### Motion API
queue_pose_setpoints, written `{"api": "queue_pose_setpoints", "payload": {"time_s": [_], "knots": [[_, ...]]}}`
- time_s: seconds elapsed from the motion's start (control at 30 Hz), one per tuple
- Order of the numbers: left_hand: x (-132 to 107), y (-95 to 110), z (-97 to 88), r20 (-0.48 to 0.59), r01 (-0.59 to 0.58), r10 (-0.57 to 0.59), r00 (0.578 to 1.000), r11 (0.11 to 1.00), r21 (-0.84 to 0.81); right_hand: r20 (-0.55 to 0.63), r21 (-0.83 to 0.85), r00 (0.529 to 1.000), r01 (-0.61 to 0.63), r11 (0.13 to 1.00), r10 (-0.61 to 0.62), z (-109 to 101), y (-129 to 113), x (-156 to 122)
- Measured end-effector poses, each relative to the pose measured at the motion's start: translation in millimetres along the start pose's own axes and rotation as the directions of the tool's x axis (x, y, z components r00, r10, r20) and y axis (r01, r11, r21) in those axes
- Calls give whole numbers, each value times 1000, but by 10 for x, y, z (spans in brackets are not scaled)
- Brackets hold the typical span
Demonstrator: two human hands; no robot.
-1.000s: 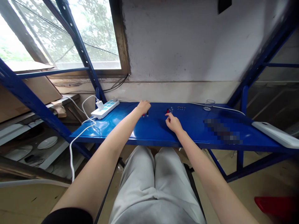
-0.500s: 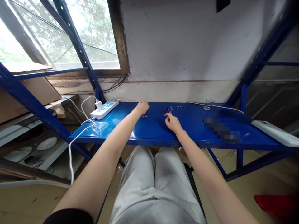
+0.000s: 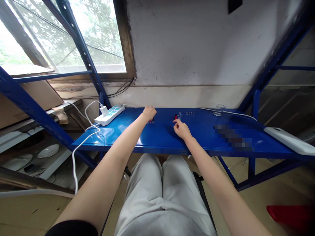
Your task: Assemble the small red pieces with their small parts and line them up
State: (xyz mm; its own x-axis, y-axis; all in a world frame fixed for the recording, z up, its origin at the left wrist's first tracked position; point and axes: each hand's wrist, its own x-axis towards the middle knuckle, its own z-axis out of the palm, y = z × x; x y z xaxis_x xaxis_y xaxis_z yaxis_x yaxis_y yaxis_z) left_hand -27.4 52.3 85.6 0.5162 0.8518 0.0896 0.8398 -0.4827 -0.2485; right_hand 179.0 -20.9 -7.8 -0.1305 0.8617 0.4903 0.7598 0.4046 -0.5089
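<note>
My left hand [image 3: 148,113] is over the far middle of the blue table [image 3: 128,132], its fingers curled downward and largely hidden from above. Just below it stand small dark and red pieces [image 3: 151,121] with pale ends, partly covered by the hand. My right hand [image 3: 181,128] is closed, index finger bent toward the thumb; whatever it may hold is too small to make out. Right beyond its fingertips are a small red-and-black piece [image 3: 175,116] and a clear, tube-like piece [image 3: 179,115]. Farther right, several tiny metallic bits [image 3: 190,113] form a row.
A white power strip [image 3: 109,115] with a plugged-in charger lies at the left end. A clear glass [image 3: 219,110] stands at the back right, before a white cable. Nearer are a blurred-out dark object [image 3: 232,137] and a white flat device [image 3: 290,140]. Blue frame posts flank the table.
Both hands hold nearly the same places and poses. The whole view has shifted very slightly; no object has visibly moved on the table.
</note>
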Motion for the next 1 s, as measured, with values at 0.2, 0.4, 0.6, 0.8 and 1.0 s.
{"api": "queue_pose_setpoints", "payload": {"time_s": [0.2, 0.4, 0.6, 0.8, 1.0], "knots": [[-24, 12, -42, 27, -9, 7, 1000, 998, 66, 11, -3, 1000, -15, 1000, 15, -8, -19, 0], [-34, 30, -78, 75, -22, 12, 997, 991, 135, 12, -19, 1000, -11, 1000, 11, 0, -6, -2], [-14, 39, -53, 63, -27, 20, 998, 994, 109, 3, -29, 1000, -18, 999, 19, -2, -1, -2], [10, 23, -5, 50, -40, 35, 998, 994, 105, -18, -17, 999, -27, 999, 26, -9, -18, -3], [13, 146, 22, -171, -173, 170, 970, 985, 0, -339, 57, 924, -170, 984, 179, -74, 16, -5]]}}
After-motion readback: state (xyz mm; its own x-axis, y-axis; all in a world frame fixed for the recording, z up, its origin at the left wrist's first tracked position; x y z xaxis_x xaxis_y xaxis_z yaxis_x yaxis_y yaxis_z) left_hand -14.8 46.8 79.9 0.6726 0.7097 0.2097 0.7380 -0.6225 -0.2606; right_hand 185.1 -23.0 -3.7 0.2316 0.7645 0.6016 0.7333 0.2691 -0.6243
